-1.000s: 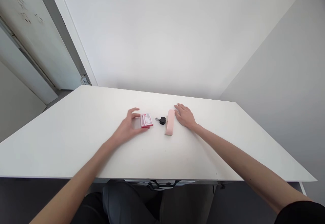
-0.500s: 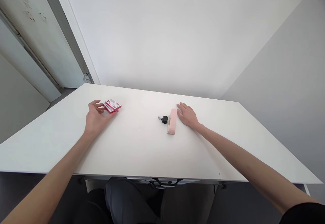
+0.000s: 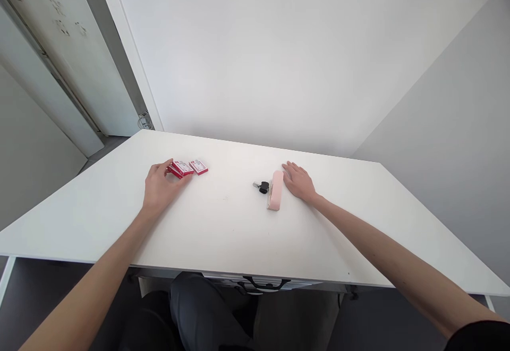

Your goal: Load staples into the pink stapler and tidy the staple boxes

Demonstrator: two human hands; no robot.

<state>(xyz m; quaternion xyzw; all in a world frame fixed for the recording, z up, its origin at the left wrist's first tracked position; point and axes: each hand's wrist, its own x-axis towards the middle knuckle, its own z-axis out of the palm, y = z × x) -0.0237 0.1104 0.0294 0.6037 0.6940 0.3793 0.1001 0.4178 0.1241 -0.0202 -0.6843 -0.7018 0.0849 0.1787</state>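
At the far left of the desk, my left hand [image 3: 158, 187] is closed, thumb and fingers on opposite sides of a small red-and-white box [image 3: 182, 168]. This box lies partly over another red one, mostly hidden by my fingers. Just right of them lies a separate red-and-white box [image 3: 199, 167], flat on the desktop. My right hand [image 3: 299, 182] rests palm down with its fingers stretched out, close to the right side of a pink stapler [image 3: 276, 190]. A key with a black head [image 3: 263, 187] lies against the stapler's left side.
The white desktop [image 3: 223, 234] runs back to a white wall [image 3: 255, 64]. Below its front edge is a black handle [image 3: 266, 284], above my legs. A pale door panel [image 3: 99, 75] stands beyond the desk at the left.
One red-and-white box now lies apart, right of the others; before, the boxes were together by my left hand. My left fingers have closed in. My right hand stays beside the stapler.
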